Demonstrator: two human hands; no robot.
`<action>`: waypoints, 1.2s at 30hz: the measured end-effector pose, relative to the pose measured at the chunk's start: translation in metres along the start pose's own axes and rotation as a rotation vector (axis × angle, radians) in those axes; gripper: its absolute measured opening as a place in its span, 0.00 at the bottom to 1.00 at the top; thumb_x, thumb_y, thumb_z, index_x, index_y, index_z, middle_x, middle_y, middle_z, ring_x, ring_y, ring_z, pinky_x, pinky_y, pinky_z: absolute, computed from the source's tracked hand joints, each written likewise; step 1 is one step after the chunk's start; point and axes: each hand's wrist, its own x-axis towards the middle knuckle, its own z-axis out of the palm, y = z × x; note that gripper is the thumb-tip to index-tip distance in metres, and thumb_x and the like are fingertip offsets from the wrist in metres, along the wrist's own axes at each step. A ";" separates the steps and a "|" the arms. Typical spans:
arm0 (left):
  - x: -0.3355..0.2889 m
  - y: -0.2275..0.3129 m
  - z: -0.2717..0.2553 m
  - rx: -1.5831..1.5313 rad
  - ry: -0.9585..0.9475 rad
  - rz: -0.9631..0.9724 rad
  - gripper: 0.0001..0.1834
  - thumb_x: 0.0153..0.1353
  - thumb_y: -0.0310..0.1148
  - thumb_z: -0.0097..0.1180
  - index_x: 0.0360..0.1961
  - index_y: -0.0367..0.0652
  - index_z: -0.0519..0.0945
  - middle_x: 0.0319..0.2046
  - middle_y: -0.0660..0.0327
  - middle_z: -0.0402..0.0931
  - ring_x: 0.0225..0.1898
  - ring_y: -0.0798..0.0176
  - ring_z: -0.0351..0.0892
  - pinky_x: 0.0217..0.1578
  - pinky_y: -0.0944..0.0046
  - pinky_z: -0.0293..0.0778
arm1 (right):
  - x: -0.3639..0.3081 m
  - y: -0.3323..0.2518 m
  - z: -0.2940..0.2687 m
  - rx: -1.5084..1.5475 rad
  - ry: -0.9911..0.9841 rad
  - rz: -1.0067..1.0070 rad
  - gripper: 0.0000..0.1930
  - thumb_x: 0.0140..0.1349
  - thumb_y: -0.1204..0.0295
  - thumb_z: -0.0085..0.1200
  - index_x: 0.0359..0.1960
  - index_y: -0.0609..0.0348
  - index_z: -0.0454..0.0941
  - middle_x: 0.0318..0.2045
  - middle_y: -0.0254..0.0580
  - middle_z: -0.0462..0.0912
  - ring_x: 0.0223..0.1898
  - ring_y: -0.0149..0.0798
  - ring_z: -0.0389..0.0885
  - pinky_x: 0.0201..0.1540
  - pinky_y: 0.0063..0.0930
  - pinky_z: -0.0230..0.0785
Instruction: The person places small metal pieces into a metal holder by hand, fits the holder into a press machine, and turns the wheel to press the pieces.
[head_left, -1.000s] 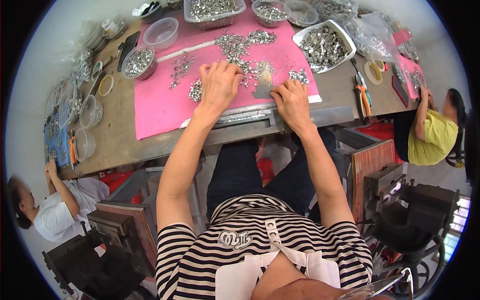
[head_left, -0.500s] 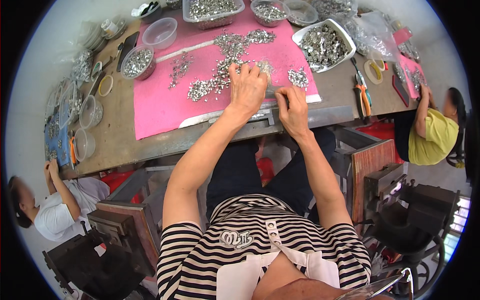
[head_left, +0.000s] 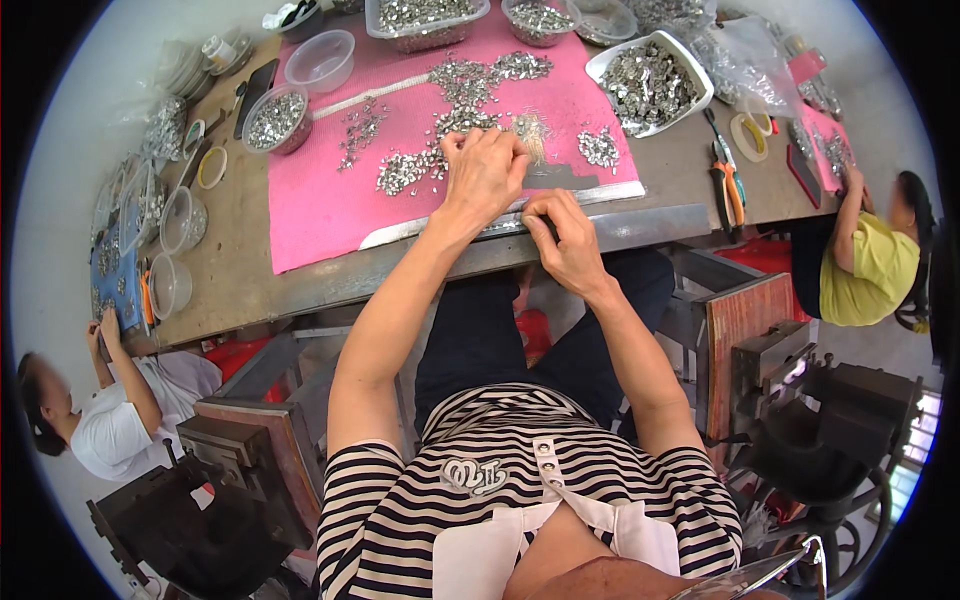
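Note:
My left hand (head_left: 484,175) has its fingers bent and drawn together over small shiny metal pieces (head_left: 462,120) on the pink mat (head_left: 320,215). Its fingertips are hidden, so what they pinch cannot be seen. Lower and to the right, my right hand (head_left: 565,238) is closed by the bench's front edge, with thumb and fingers curled together. A narrow metal strip (head_left: 500,230) lies between my two hands; whether my right fingers grip it is unclear. Just beyond my right hand are a flat grey plate (head_left: 563,178) and a patch of thin pale-gold pins (head_left: 530,138).
A white tray of metal parts (head_left: 652,88) stands at right, with orange-handled pliers (head_left: 728,185) below it. Tubs of small parts (head_left: 277,122) and an open clear bowl (head_left: 320,64) are at left. Two people, in yellow (head_left: 872,265) and white (head_left: 135,415), work at either side.
Both hands have shifted left, and my right hand has come nearer to me. The grey plate beyond it is now uncovered. The metal piece under my wrists has moved at the bench edge.

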 end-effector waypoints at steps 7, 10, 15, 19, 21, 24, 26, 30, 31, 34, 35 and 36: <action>-0.016 0.001 -0.019 -0.188 -0.115 -0.178 0.06 0.62 0.35 0.62 0.35 0.44 0.84 0.29 0.64 0.81 0.38 0.59 0.78 0.50 0.52 0.61 | 0.001 0.000 0.002 -0.043 -0.008 -0.024 0.06 0.60 0.82 0.60 0.36 0.64 0.76 0.35 0.46 0.80 0.38 0.49 0.78 0.43 0.37 0.71; -0.018 -0.005 -0.019 -0.253 -0.123 -0.204 0.08 0.63 0.36 0.61 0.36 0.42 0.84 0.29 0.61 0.82 0.36 0.59 0.78 0.45 0.54 0.66 | 0.001 0.001 0.003 -0.066 -0.012 -0.042 0.06 0.60 0.82 0.60 0.36 0.64 0.76 0.35 0.46 0.80 0.38 0.49 0.78 0.43 0.37 0.71; -0.018 -0.005 -0.019 -0.258 -0.128 -0.223 0.09 0.63 0.37 0.61 0.36 0.42 0.84 0.29 0.60 0.82 0.35 0.59 0.78 0.44 0.55 0.67 | 0.002 -0.001 0.001 -0.060 -0.019 -0.006 0.05 0.60 0.82 0.59 0.36 0.64 0.76 0.34 0.46 0.79 0.37 0.49 0.78 0.42 0.37 0.71; -0.017 -0.002 -0.016 -0.153 -0.106 -0.171 0.08 0.63 0.36 0.62 0.34 0.44 0.84 0.31 0.62 0.82 0.39 0.58 0.77 0.48 0.53 0.61 | 0.002 -0.001 0.000 -0.025 -0.039 0.059 0.05 0.60 0.82 0.59 0.35 0.65 0.75 0.33 0.46 0.78 0.36 0.50 0.77 0.41 0.38 0.70; -0.017 0.001 -0.015 -0.125 -0.118 -0.145 0.07 0.63 0.36 0.61 0.34 0.45 0.84 0.32 0.63 0.82 0.40 0.58 0.77 0.48 0.53 0.59 | 0.003 0.000 0.000 -0.009 -0.033 0.061 0.05 0.60 0.81 0.60 0.34 0.65 0.75 0.32 0.47 0.77 0.36 0.51 0.76 0.41 0.40 0.69; -0.017 0.002 -0.013 -0.083 -0.123 -0.098 0.06 0.63 0.36 0.61 0.34 0.46 0.83 0.33 0.64 0.81 0.41 0.57 0.76 0.48 0.52 0.58 | 0.003 0.002 0.000 -0.005 -0.054 0.071 0.05 0.60 0.82 0.60 0.34 0.65 0.75 0.32 0.47 0.77 0.36 0.51 0.76 0.41 0.41 0.69; -0.018 0.001 -0.011 -0.070 -0.117 -0.080 0.06 0.63 0.35 0.61 0.35 0.46 0.83 0.33 0.64 0.81 0.41 0.57 0.75 0.48 0.52 0.58 | 0.003 0.002 0.001 -0.070 -0.051 -0.001 0.06 0.59 0.81 0.60 0.34 0.64 0.75 0.32 0.46 0.76 0.37 0.51 0.76 0.42 0.40 0.69; -0.023 -0.002 -0.015 -0.069 -0.091 -0.077 0.05 0.63 0.35 0.61 0.35 0.46 0.83 0.32 0.64 0.80 0.40 0.57 0.75 0.48 0.53 0.58 | 0.003 -0.002 0.000 -0.222 -0.037 -0.126 0.06 0.58 0.82 0.62 0.35 0.62 0.77 0.35 0.44 0.80 0.37 0.48 0.79 0.43 0.38 0.69; -0.024 -0.002 -0.017 -0.072 -0.106 -0.094 0.05 0.63 0.35 0.60 0.34 0.46 0.82 0.32 0.64 0.80 0.40 0.57 0.75 0.48 0.53 0.58 | 0.002 -0.002 0.000 -0.237 -0.036 -0.135 0.06 0.57 0.82 0.62 0.35 0.62 0.78 0.35 0.43 0.80 0.38 0.48 0.79 0.43 0.38 0.69; -0.026 -0.004 -0.022 -0.122 -0.115 -0.114 0.05 0.63 0.35 0.60 0.35 0.45 0.81 0.32 0.64 0.79 0.40 0.57 0.74 0.48 0.53 0.58 | 0.003 -0.004 -0.001 -0.213 -0.040 -0.126 0.06 0.58 0.81 0.62 0.34 0.62 0.77 0.34 0.43 0.80 0.38 0.48 0.78 0.44 0.38 0.68; -0.028 -0.004 -0.025 -0.122 -0.114 -0.115 0.05 0.63 0.35 0.60 0.35 0.45 0.81 0.32 0.64 0.79 0.40 0.57 0.74 0.48 0.53 0.58 | 0.004 -0.005 -0.002 -0.175 -0.046 -0.107 0.05 0.59 0.80 0.61 0.34 0.62 0.77 0.34 0.43 0.79 0.38 0.48 0.78 0.44 0.38 0.68; -0.031 -0.003 -0.028 -0.124 -0.131 -0.114 0.05 0.63 0.34 0.60 0.35 0.45 0.81 0.32 0.64 0.79 0.40 0.57 0.74 0.48 0.53 0.58 | 0.003 -0.004 -0.002 -0.175 -0.047 -0.107 0.05 0.59 0.80 0.61 0.34 0.62 0.77 0.34 0.43 0.79 0.38 0.48 0.78 0.44 0.38 0.68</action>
